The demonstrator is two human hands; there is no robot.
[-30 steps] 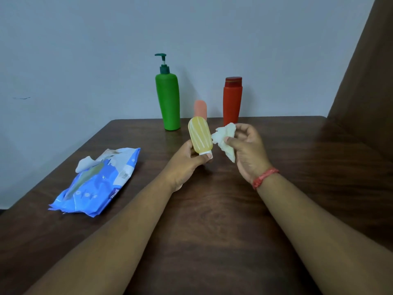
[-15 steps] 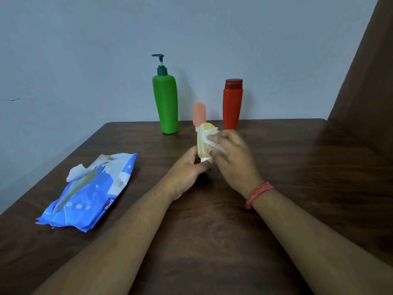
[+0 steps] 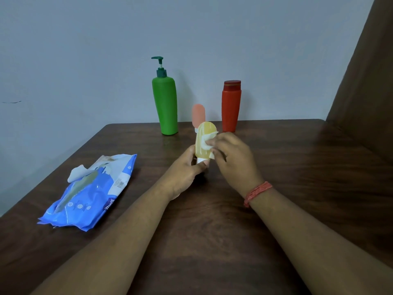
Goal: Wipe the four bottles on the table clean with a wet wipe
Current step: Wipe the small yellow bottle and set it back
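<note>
My left hand (image 3: 186,174) grips the white cap end of a small yellow bottle (image 3: 203,135), holding it upright above the table. My right hand (image 3: 232,158) pinches a white wet wipe (image 3: 208,143) and presses it against the bottle's right side. Behind them stand a tall green pump bottle (image 3: 165,105), a small pink bottle (image 3: 198,113) partly hidden by the yellow one, and a red bottle (image 3: 231,107).
A blue wet-wipe pack (image 3: 91,192) lies at the left of the dark wooden table (image 3: 297,167), with a wipe sticking out of its opening. A grey wall runs behind the table and a brown panel stands at the right.
My right hand has brought the wipe from beside the yellow bottle onto its side and keeps it pressed there. My left hand still holds the bottle by its cap.
</note>
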